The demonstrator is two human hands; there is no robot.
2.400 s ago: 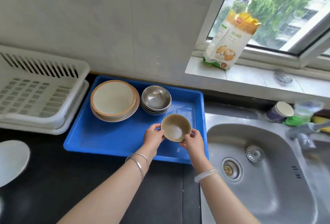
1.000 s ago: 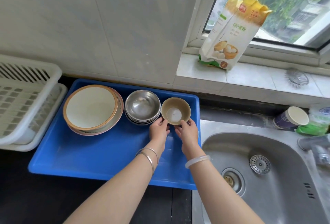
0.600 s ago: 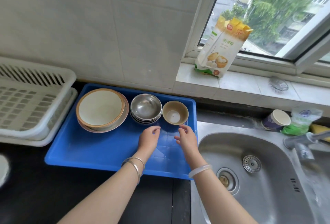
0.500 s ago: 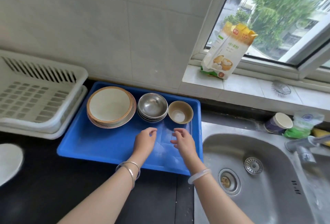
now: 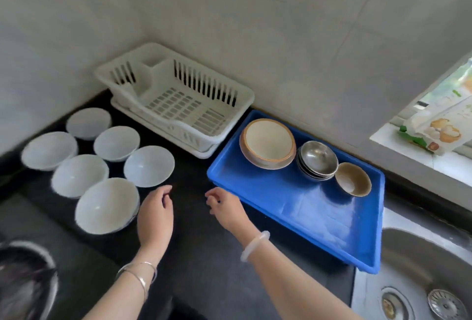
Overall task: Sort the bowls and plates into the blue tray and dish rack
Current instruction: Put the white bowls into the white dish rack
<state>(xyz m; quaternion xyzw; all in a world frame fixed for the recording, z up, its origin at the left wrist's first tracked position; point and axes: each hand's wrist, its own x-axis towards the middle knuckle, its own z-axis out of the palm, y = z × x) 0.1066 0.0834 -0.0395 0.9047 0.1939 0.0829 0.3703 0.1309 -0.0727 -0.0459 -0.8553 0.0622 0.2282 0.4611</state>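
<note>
Six white bowls [image 5: 107, 206] on black surface [image 5: 199, 256], left side, none sorted yet. Spread out one by one, not stacked, so easy to pick each up. Left hand [image 5: 154, 213] just beside nearest white bowl, fingers loose + half curled, holding nothing. Right hand [image 5: 227, 208] near corner of blue tray [image 5: 319, 220], also loose, empty. Both over bare surface between bowls & tray, prob. about to reach for a white bowl next.

Blue tray w/ things along back edge: tan-rimmed plates [image 5: 268, 143] stacked, steel bowls [image 5: 316, 160] nested, small brown bowl [image 5: 353, 179] at right end. Kept in a row at back, so front of tray free for more. White dish rack [image 5: 178, 101] in corner by wall, nothing in it, just beside tray.

Surface dark, shiny, looks hard. Steel sink [image 5: 421, 281] at right, tray edge hangs over it a bit. Pale tiled wall behind. Window sill w/ food bag [image 5: 439, 128] at far right. Round steel rim [image 5: 38, 281] at bottom left, can't tell what.
</note>
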